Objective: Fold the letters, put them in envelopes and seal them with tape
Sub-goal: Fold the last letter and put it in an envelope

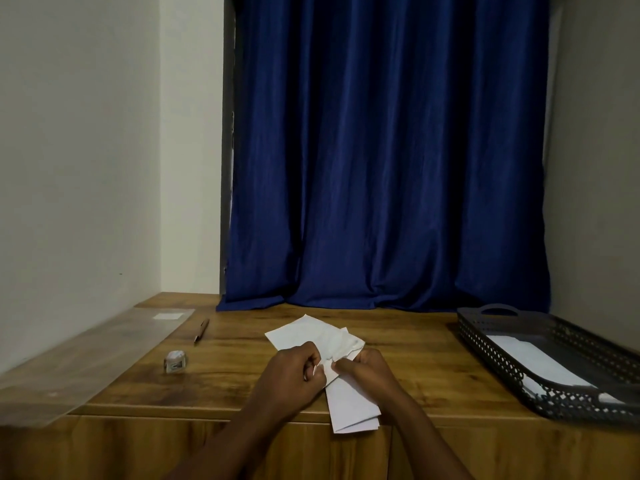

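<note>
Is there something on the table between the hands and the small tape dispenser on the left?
Nothing visible. Bare wood lies between the left hand and the tape dispenser; the pen lies farther back, outside that path.

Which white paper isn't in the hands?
The white sheet lying flat inside the dark mesh tray at right. The other papers, a folded letter and an envelope, are gripped by the left hand and right hand.

Bare wood (242, 382) between tape roll (174, 362) and papers (311, 336) (pen (202, 330) farther back); blocked rightward by mesh tray (491, 362).
</note>
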A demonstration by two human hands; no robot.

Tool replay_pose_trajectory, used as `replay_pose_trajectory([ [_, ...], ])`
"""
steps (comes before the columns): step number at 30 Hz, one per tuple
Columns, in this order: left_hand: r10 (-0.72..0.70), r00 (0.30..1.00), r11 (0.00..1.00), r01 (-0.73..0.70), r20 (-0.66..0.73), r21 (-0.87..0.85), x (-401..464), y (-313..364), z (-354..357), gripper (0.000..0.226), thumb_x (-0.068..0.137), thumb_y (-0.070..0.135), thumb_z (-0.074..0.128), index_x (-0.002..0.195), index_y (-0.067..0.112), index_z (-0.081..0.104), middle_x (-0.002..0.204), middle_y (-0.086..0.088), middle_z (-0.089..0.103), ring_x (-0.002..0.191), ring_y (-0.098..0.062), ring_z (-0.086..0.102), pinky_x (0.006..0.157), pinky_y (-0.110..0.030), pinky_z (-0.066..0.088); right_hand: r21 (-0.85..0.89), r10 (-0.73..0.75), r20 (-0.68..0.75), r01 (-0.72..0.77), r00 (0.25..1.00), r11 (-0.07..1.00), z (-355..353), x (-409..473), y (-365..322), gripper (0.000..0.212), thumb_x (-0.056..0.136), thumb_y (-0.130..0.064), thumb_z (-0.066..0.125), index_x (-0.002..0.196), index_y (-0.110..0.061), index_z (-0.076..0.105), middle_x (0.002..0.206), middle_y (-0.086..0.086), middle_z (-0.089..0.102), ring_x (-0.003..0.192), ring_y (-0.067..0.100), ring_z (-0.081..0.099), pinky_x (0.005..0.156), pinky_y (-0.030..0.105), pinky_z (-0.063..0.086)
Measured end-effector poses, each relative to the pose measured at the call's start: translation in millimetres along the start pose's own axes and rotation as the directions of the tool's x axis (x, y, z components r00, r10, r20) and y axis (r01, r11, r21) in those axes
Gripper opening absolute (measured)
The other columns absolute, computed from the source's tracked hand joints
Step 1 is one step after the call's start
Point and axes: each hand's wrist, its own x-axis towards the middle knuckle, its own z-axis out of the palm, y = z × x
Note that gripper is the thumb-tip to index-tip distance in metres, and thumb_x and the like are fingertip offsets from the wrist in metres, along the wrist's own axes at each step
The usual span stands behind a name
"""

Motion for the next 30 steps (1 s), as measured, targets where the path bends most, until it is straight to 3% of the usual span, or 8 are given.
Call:
replay_pose_trajectory([
  [6,0.065,0.996,0.994,-0.059,-0.068,0.095,-4.7,4.1,-0.1,0.01,0.09,0.038,0.061,0.087,0.035,0.053,0.065,0.013,0.055,0.07,-0.008,0.059,0.051,-0.018,0.039,0.059,0.068,-0.072,-0.064,0.995,0.996,7.4,5.4,0.2,0.006,0.086,-0.014,0.074,0.081,-0.016,0.073,0.074,-0.002,0.076,0.073,0.019,0.074,0.057,0.026,0.05],
  [10,0.153,0.986,0.978,-0.142,-0.063,0.153,-9.0,7.5,-0.2,0.009,0.092,0.041,0.058,0.087,0.036,0.052,0.066,0.015,0.054,0.065,-0.006,0.056,0.05,-0.017,0.037,0.054,0.047,-0.13,-0.04,0.99,0.998,12.1,8.2,4.5,0.018,0.088,-0.026,0.079,0.104,-0.022,0.073,0.098,-0.002,0.077,0.09,0.017,0.073,0.074,0.03,0.058],
  [15,0.268,0.963,0.93,-0.252,-0.028,0.267,-11.9,10.7,0.6,0.017,0.091,0.051,0.06,0.086,0.037,0.051,0.075,0.019,0.055,0.07,-0.002,0.048,0.054,-0.013,0.03,0.104,0.113,-0.158,-0.098,0.981,0.99,9.0,12.7,2.0,0.01,0.087,-0.018,0.076,0.093,-0.01,0.075,0.088,0.006,0.078,0.083,0.023,0.075,0.062,0.026,0.054],
  [18,0.311,0.95,0.936,-0.31,0.022,0.165,-7.5,11.7,-4.8,0.027,0.087,0.063,0.065,0.098,0.04,0.058,0.097,0.026,0.056,0.088,0.002,0.05,0.068,-0.012,0.041,0.117,0.142,-0.14,-0.126,0.98,0.985,4.0,14.3,-4.9,0.01,0.087,-0.013,0.076,0.085,-0.004,0.073,0.082,0.009,0.075,0.069,0.018,0.071,0.053,0.021,0.05],
  [21,0.298,0.943,0.949,-0.309,0.148,0.057,-1.6,7.8,-14.9,0.056,0.078,0.075,0.068,0.124,0.048,0.051,0.126,0.033,0.042,0.117,0.002,0.045,0.092,-0.016,0.045,0.103,0.089,-0.096,-0.08,0.991,0.992,-2.3,13.5,-4.2,0.008,0.091,-0.003,0.072,0.086,0.003,0.074,0.084,0.013,0.074,0.068,0.017,0.068,0.054,0.021,0.05],
  [24,0.274,0.939,0.945,-0.303,0.207,0.126,6.1,-2.7,-24.5,0.087,0.072,0.082,0.066,0.145,0.054,0.03,0.154,0.032,0.02,0.144,0.005,0.02,0.117,-0.022,0.026,0.086,0.057,-0.088,-0.05,0.994,0.995,-8.3,9.7,-1.4,0.012,0.094,-0.012,0.072,0.086,-0.005,0.078,0.078,0.002,0.078,0.066,0.012,0.073,0.052,0.017,0.051],
  [27,0.189,0.943,0.931,-0.261,0.274,0.255,18.4,-7.8,-32.9,0.113,0.067,0.091,0.061,0.155,0.055,-0.001,0.165,0.028,-0.011,0.151,0.002,-0.011,0.124,-0.031,-0.002,0.052,0.039,-0.047,-0.037,0.998,0.998,-12.0,10.3,-1.4,0.017,0.093,-0.016,0.073,0.079,-0.009,0.077,0.072,-0.001,0.077,0.064,0.011,0.072,0.052,0.016,0.049],
  [30,0.14,0.94,0.936,-0.228,0.31,0.27,27.7,-6.4,-31.3,0.122,0.064,0.092,0.062,0.154,0.053,-0.011,0.166,0.022,-0.006,0.155,-0.007,-0.002,0.129,-0.044,0.0,0.022,0.033,-0.038,-0.032,0.999,0.999,-10.8,13.6,-3.4,0.02,0.09,-0.008,0.075,0.071,-0.013,0.076,0.07,-0.001,0.077,0.062,0.012,0.071,0.051,0.017,0.05],
])
